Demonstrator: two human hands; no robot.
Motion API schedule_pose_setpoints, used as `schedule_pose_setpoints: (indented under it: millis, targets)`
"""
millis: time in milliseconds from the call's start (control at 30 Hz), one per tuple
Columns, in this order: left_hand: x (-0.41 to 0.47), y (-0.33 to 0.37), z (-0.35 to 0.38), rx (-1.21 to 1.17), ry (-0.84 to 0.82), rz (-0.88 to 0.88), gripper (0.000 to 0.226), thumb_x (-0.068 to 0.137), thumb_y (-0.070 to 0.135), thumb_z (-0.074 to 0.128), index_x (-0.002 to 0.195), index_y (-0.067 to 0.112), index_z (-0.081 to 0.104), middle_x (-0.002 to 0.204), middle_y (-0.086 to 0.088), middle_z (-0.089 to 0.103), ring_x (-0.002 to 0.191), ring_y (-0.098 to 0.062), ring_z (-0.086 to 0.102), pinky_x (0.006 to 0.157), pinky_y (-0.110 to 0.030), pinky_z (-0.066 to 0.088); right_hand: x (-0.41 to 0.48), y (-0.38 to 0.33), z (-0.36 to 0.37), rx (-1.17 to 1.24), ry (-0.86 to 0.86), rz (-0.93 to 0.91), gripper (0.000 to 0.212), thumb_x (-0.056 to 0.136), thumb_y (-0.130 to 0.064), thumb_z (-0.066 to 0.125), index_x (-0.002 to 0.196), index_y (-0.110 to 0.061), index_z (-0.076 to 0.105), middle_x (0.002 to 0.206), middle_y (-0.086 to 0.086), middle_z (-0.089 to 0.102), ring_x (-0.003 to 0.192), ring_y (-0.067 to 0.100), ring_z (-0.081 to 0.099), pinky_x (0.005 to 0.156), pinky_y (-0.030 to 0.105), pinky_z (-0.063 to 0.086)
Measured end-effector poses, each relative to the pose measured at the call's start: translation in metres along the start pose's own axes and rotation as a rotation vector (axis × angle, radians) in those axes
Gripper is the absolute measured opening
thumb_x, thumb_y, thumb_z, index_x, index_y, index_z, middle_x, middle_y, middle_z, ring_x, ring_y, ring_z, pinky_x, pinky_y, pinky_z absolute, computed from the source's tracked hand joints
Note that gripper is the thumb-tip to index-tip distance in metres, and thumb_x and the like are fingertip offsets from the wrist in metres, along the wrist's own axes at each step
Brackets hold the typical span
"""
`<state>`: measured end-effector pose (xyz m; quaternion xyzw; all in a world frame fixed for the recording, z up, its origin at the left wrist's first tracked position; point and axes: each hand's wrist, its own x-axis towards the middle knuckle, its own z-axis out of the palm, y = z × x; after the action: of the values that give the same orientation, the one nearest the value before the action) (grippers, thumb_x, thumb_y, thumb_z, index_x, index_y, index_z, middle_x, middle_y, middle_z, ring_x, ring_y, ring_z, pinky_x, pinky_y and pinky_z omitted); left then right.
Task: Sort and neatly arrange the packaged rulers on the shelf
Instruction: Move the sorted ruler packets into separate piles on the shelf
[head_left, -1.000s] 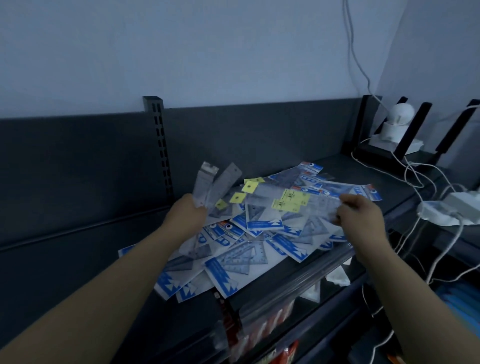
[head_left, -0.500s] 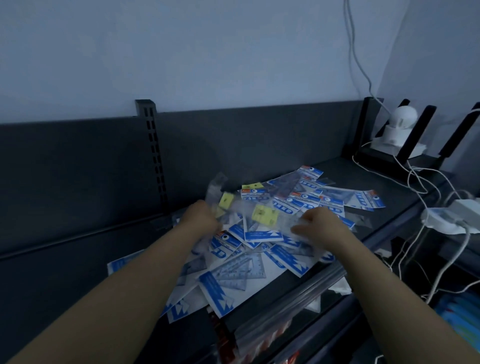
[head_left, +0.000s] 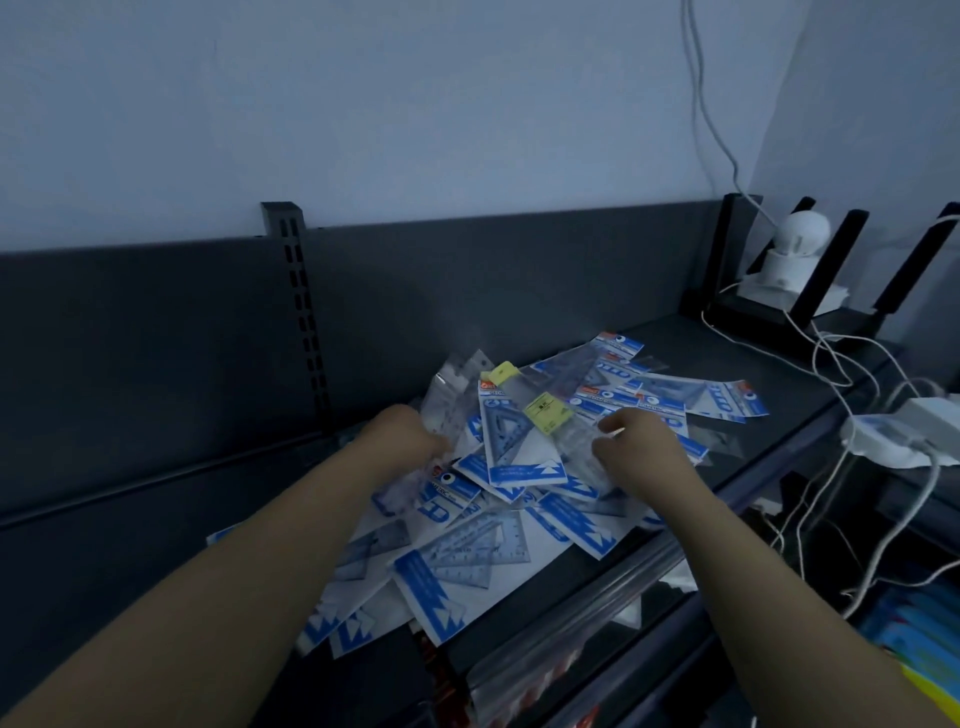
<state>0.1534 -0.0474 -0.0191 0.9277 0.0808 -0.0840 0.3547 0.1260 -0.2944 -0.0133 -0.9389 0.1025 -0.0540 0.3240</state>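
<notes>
Blue-and-white packaged rulers (head_left: 498, 525) lie heaped mid-shelf (head_left: 701, 349), their front corners reaching its lip, with bare shelf on either side. The left hand (head_left: 410, 436) grips upright clear ruler packets (head_left: 453, 395). The right hand (head_left: 639, 447) pinches a yellow-labelled packet (head_left: 549, 414).

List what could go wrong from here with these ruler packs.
1. The nearest packs lie at the shelf's front edge; stirring the heap could push them off.
2. The left hand grips slippery clear packs in a loose fan; some might slip out.
3. White cables run beside the heap; a swept pack might snag them.
</notes>
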Motion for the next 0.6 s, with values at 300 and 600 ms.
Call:
schedule_pose_setpoints:
  millis: [300, 600]
  targets:
    - [-0.018, -0.021, -0.010, 0.170, 0.156, 0.056, 0.033, 0.094, 0.042, 0.048, 0.095, 0.010, 0.055, 0.097, -0.006, 0.059, 0.087, -0.023, 0.058, 0.066, -0.028, 0.040, -0.020, -0.026, 0.024, -0.188, -0.074, -0.472, 0.031, 0.090, -0.017, 0.053, 0.118, -0.009, 0.062, 0.122, 0.010, 0.058, 0.114, 0.028, 0.050, 0.094, 0.037, 0.042]
    - [-0.063, -0.068, -0.052, 0.430, -0.073, -0.102, 0.117, 0.064, 0.074, 0.068, 0.151, 0.014, 0.019, 0.153, -0.009, 0.025, 0.135, -0.026, 0.035, 0.105, -0.037, 0.041, -0.041, -0.033, 0.041, -0.364, -0.154, -0.649, 0.027, 0.096, -0.023, 0.046, 0.110, -0.009, 0.066, 0.122, 0.004, 0.062, 0.116, 0.020, 0.052, 0.106, 0.030, 0.016]
